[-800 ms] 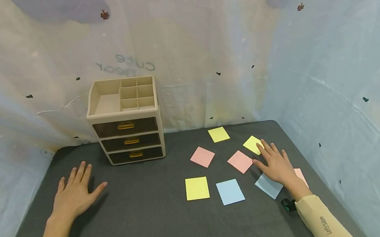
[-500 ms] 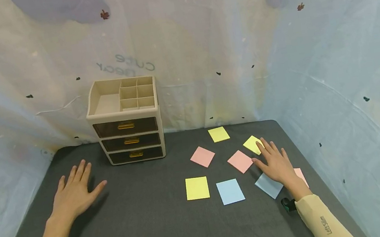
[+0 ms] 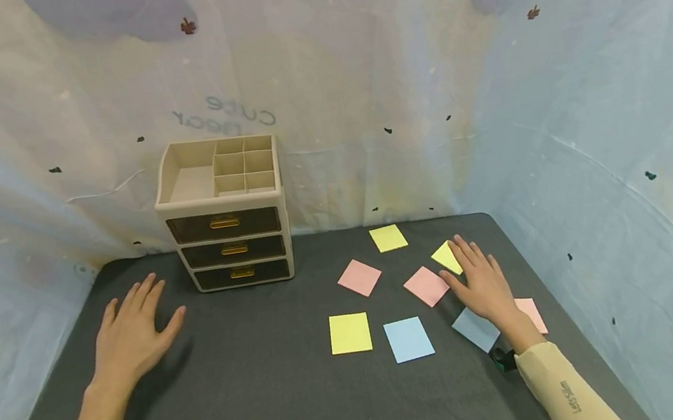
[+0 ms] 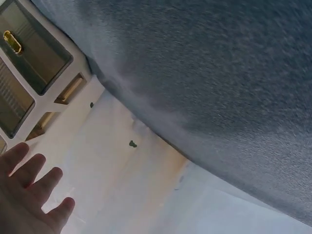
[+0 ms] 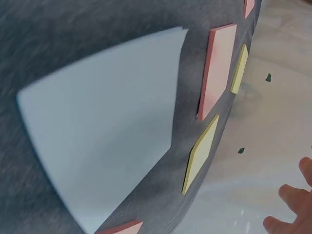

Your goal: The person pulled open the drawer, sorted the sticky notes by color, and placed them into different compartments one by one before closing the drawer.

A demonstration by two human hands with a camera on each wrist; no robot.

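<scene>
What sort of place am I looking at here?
Probably a curtained-off tabletop workspace: pale printed fabric hangs behind and beside a dark grey cloth-covered table, which bears a cream, plastic-looking three-drawer organizer and square pink, yellow and blue paper pads.

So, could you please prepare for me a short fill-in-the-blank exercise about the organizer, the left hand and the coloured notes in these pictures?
1. The organizer has ____ drawers with dark fronts.
2. The left hand holds ____.
3. On the dark table lie ____ blue notes.
4. The leftmost note in the head view is coloured ____.

Missing words, in order: three; nothing; two; yellow.
</scene>
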